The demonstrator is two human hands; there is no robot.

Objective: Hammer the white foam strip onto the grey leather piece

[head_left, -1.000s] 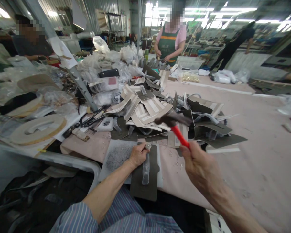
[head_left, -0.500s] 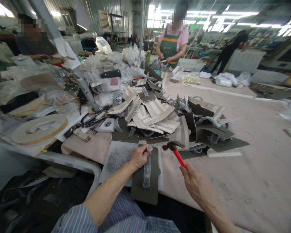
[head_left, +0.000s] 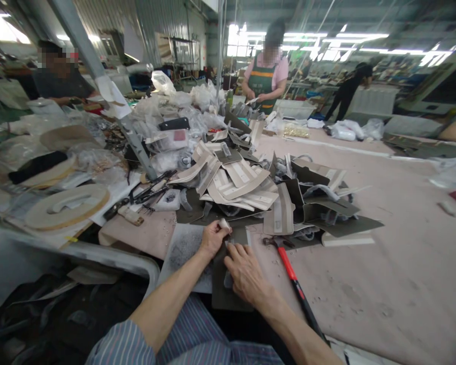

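My left hand [head_left: 213,239] pinches a small pale round fitting [head_left: 224,224] at the top edge of a dark grey-green panel [head_left: 228,299]. My right hand [head_left: 245,274] rests on that panel with its fingers spread, holding nothing. Under the hand, a clear plastic strip [head_left: 228,279] is mostly hidden. A hammer with a red and black handle [head_left: 291,271] lies on the pink-beige table covering [head_left: 365,284], just right of my right hand, its head near the pile of cut panels [head_left: 243,185].
A grey speckled mat [head_left: 182,251] lies under the panel's left side. Tools and a ring-shaped board [head_left: 66,207] sit to the left, with plastic bags [head_left: 182,99] behind. A metal table rail [head_left: 114,253] runs along the near left. Co-workers [head_left: 266,71] stand beyond the table.
My right hand has put down the hammer, which now lies on the table, and has moved onto the panel. The view has tilted slightly. My left hand stays at the fitting.
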